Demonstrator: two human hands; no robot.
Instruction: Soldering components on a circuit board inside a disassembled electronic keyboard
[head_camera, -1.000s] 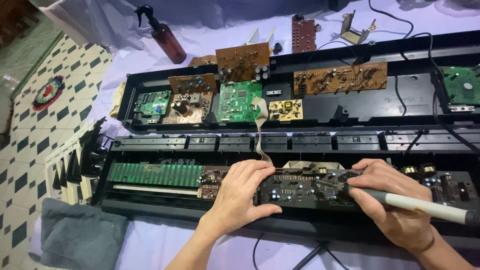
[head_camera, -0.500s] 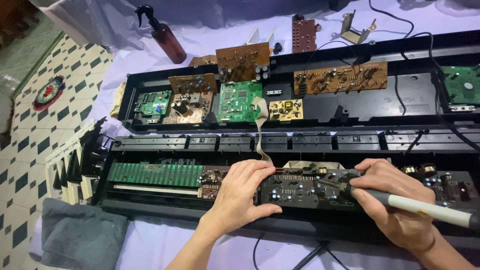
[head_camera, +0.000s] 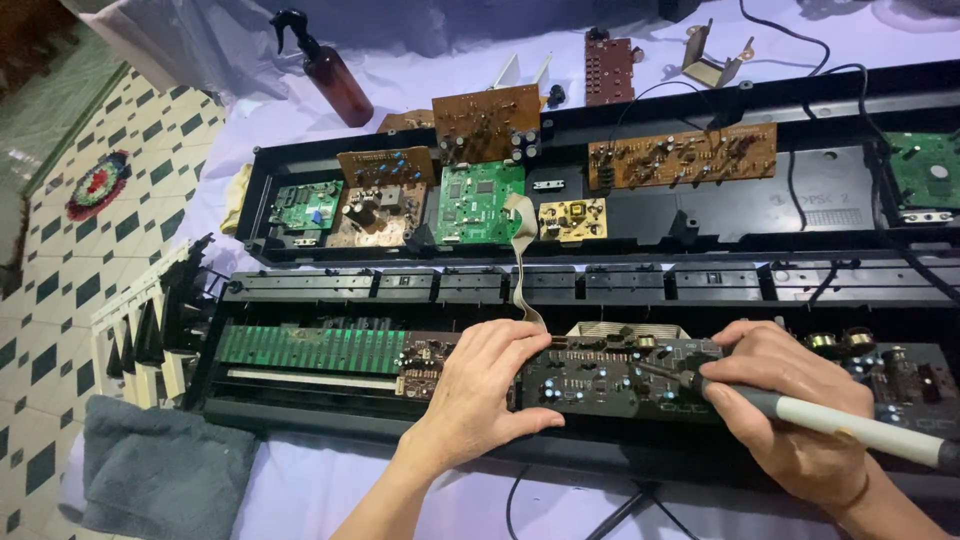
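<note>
at the near edge of the surface, draped in pale lilac cloth, i log an opened keyboard chassis, black, long axis running left to right across my view.

item: dark circuit board, seated in the near half of the chassis, long axis parallel to it; dotted with small blue and silver components.

item: soldering iron, grey-white handle, dark tip; lies nearly level, handle trailing off to the right, tip pointing left onto the dark circuit board.

my right hand is closed around the soldering iron near its front end. my left hand holds nothing; palm down, fingers spread flat on the board's left end.

also present: grey ribbon cable rising from the board to a green board in the far half; brown spray bottle at the back; grey towel at near left.
</note>
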